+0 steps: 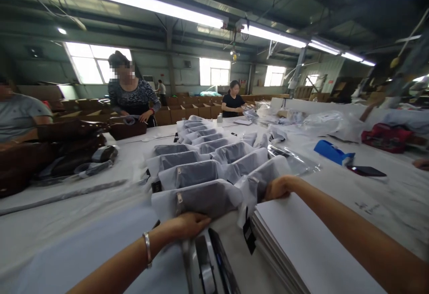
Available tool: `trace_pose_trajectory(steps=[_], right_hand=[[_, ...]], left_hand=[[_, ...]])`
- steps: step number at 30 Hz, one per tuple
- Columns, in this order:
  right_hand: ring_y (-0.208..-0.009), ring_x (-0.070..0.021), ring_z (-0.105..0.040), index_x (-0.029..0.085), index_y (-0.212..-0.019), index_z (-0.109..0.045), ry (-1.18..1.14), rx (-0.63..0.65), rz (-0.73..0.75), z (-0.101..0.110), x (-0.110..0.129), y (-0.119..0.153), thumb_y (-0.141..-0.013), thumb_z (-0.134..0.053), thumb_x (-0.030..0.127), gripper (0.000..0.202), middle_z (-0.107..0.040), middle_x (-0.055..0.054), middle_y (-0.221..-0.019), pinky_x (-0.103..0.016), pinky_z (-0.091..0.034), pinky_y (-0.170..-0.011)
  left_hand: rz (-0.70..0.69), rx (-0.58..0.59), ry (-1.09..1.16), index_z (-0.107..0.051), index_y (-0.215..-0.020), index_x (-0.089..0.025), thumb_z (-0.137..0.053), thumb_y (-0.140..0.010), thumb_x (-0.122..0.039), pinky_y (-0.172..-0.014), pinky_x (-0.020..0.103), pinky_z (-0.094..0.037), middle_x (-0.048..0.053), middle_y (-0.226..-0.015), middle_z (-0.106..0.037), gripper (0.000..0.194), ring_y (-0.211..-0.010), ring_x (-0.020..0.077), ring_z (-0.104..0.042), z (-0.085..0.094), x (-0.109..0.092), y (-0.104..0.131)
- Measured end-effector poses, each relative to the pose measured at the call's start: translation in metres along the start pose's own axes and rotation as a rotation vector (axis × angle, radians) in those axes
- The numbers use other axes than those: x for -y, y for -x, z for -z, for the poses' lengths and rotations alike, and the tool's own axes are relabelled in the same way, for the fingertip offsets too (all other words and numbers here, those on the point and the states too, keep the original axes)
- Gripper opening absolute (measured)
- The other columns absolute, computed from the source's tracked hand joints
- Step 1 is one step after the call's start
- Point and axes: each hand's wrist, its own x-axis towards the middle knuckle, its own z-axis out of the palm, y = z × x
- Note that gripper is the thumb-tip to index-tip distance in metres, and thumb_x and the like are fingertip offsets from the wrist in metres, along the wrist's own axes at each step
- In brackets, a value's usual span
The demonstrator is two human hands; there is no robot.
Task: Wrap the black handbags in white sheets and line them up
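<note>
Rows of dark pouches wrapped in white tissue stand upright on the white table. My left hand (192, 225), with a silver bangle at the wrist, lies against the lower front of the nearest wrapped pouch (208, 198); its fingers are together, and whether they grip anything is unclear. At the right, my right hand (279, 187) is at the side of another wrapped pouch (264, 173), its fingertips hidden behind the tissue and a stack of white sheets (301, 231). A black tag (248, 236) hangs between the pouch and the stack.
Below my left hand lie a tape dispenser (205, 267) and a dark phone-like object (221, 258). Brown bags (73, 151) are piled at left. A blue case (331, 152), a phone (367, 171) and clear plastic lie at right. Several people are around the table.
</note>
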Motion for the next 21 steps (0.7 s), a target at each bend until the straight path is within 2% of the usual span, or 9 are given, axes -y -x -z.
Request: trace_pose_trajectory(steps=[3,6,10,13,17,21], right_hand=[[-0.08,-0.0153,-0.064,0.014,-0.104,-0.063,0.033,0.148,0.029,-0.004,0.013,0.002,-0.092,-0.061,0.036,0.025,-0.065,-0.003,-0.097,-0.032,-0.056,-0.07],[-0.065,-0.0117,-0.06,0.014,-0.095,-0.067,0.021,0.188,0.099,-0.009,0.023,0.0,-0.089,-0.064,0.04,0.027,-0.066,-0.001,-0.081,-0.026,-0.051,-0.06],[-0.051,-0.0106,-0.048,0.016,-0.077,-0.073,-0.004,0.128,0.193,-0.012,0.028,-0.005,-0.073,-0.074,0.053,0.037,-0.059,0.0,-0.061,-0.024,-0.037,-0.048],[-0.048,-0.0092,-0.039,0.017,-0.073,-0.074,0.0,0.1,0.22,-0.014,0.028,-0.007,-0.064,-0.076,0.059,0.043,-0.053,0.002,-0.056,-0.024,-0.032,-0.046],[-0.047,-0.0088,-0.033,0.016,-0.061,-0.068,-0.017,0.041,0.278,-0.021,0.029,-0.009,-0.063,-0.074,0.062,0.047,-0.045,0.003,-0.052,-0.026,-0.03,-0.045],[-0.054,-0.0117,-0.041,0.017,-0.066,-0.069,-0.094,-0.039,0.414,-0.029,0.042,-0.017,-0.068,-0.068,0.062,0.045,-0.05,0.002,-0.058,-0.027,-0.038,-0.053]], left_hand=[[0.007,0.039,-0.115,-0.078,-0.083,-0.026,-0.06,-0.078,-0.059,-0.08,0.039,-0.052,0.005,-0.086,-0.077,0.037,-0.083,0.0311,-0.071,0.006,0.004,-0.003],[-0.007,0.016,-0.192,-0.078,-0.085,-0.025,-0.054,-0.081,-0.06,-0.077,0.038,-0.051,0.007,-0.087,-0.077,0.043,-0.081,0.0303,-0.07,0.011,0.007,-0.005],[-0.034,-0.034,-0.264,-0.077,-0.088,-0.025,-0.048,-0.085,-0.059,-0.074,0.034,-0.049,0.007,-0.092,-0.077,0.045,-0.082,0.0274,-0.069,0.017,0.014,-0.012],[-0.045,-0.056,-0.318,-0.077,-0.076,-0.021,-0.046,-0.086,-0.056,-0.069,0.032,-0.048,0.009,-0.08,-0.076,0.047,-0.072,0.0259,-0.068,0.023,0.023,-0.019],[-0.066,-0.095,-0.363,-0.076,-0.072,-0.019,-0.046,-0.087,-0.054,-0.064,0.031,-0.047,0.01,-0.073,-0.074,0.048,-0.064,0.0238,-0.066,0.031,0.037,-0.026],[-0.095,-0.126,-0.389,-0.076,-0.077,-0.02,-0.048,-0.087,-0.053,-0.066,0.03,-0.047,0.008,-0.078,-0.075,0.045,-0.068,0.0232,-0.066,0.04,0.048,-0.034]])
